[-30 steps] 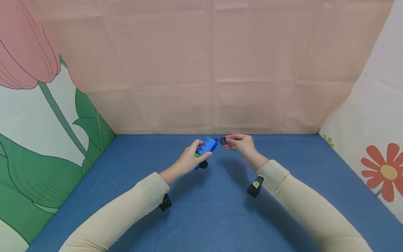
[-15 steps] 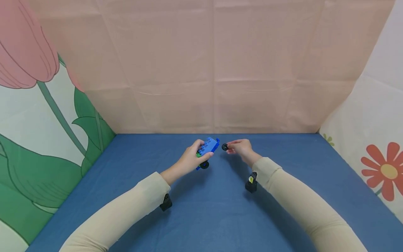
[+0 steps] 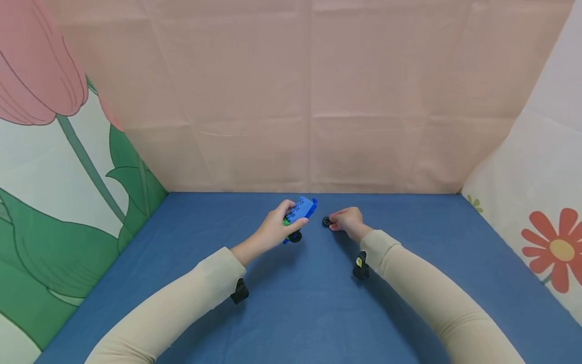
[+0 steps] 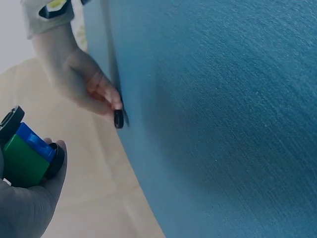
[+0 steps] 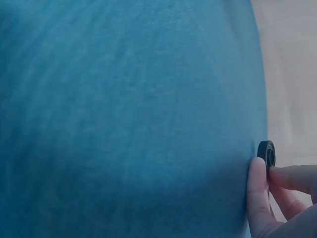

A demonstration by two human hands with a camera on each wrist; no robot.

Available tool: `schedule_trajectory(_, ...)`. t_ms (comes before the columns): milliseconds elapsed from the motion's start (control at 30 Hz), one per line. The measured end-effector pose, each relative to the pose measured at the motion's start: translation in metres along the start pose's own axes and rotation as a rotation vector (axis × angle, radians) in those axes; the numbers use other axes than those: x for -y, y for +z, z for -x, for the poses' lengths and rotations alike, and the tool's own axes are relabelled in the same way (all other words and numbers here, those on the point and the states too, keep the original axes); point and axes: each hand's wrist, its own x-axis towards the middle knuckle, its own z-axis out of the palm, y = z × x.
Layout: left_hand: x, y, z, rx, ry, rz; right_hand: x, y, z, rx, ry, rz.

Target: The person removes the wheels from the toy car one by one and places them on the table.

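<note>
My left hand (image 3: 273, 225) grips a toy block car (image 3: 301, 209) above the table, tilted, with studded blue blocks on top. The left wrist view shows its green block (image 4: 24, 161) and two black wheels, one of them (image 4: 56, 159) beside the fingers; the palm hides part of the car. To the right of the car, my right hand (image 3: 349, 221) pinches a loose black wheel (image 3: 326, 222) between thumb and fingers. In the right wrist view that wheel (image 5: 267, 151) stands on edge, low over the cloth; whether it touches the cloth I cannot tell.
A blue cloth (image 3: 291, 313) covers the table. Behind it hangs a plain beige backdrop (image 3: 309, 101). Printed flower panels stand on both sides, with a tulip (image 3: 41, 65) at left and a red flower (image 3: 561, 247) at right.
My right hand has lowered with the wheel, coming down nearer the table and slightly to the right of the car. The left hand and the toy car have hardly moved.
</note>
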Motion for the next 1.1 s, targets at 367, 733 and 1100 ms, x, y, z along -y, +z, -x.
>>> schedule_trajectory(367, -0.002, 0.003, 0.000, 0.007, 0.010, -0.012, 0.001, -0.001, -0.003, -0.002, -0.009, 0.067)
schedule_trajectory(733, -0.005, 0.005, 0.001, 0.021, 0.001, 0.009, 0.006, -0.008, 0.006, 0.109, 0.034, -0.047)
schedule_trajectory(1100, -0.011, 0.008, 0.000, 0.045, -0.030, 0.183, 0.012, -0.027, 0.014, 0.153, 0.022, -0.058)
